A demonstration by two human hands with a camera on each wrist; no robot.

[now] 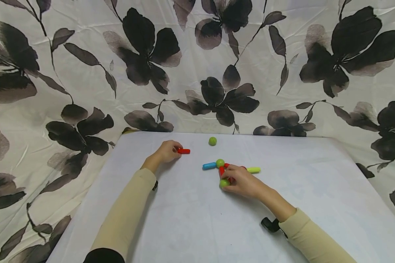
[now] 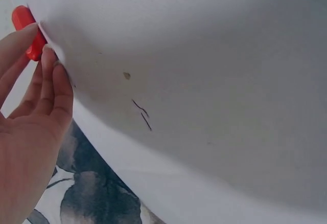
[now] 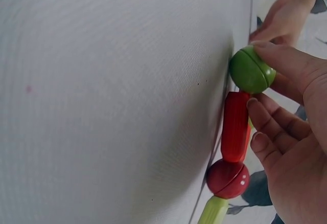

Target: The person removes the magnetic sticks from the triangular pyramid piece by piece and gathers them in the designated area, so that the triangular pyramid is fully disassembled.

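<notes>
My left hand [image 1: 168, 151] pinches a short red rod [image 1: 185, 151] at the table's far left; the left wrist view shows the thumb and fingertips on the rod [image 2: 31, 32]. At mid-table, my right hand [image 1: 245, 182] holds the near green ball [image 1: 223, 183] of a joined ball-and-rod figure. This figure has another green ball [image 1: 220, 163] with a blue rod [image 1: 209, 166], several red rods [image 1: 221, 171] and a yellow-green rod [image 1: 254, 170]. In the right wrist view, a red rod [image 3: 235, 127] links the held ball to a red ball [image 3: 228, 178]. My right hand partly hides the figure.
A loose green ball [image 1: 212, 141] lies near the back edge of the white table [image 1: 191, 219]. Flower-patterned cloth [image 1: 191, 65] hangs behind the table. Black straps and a camera [image 1: 270, 224] sit at the wrists.
</notes>
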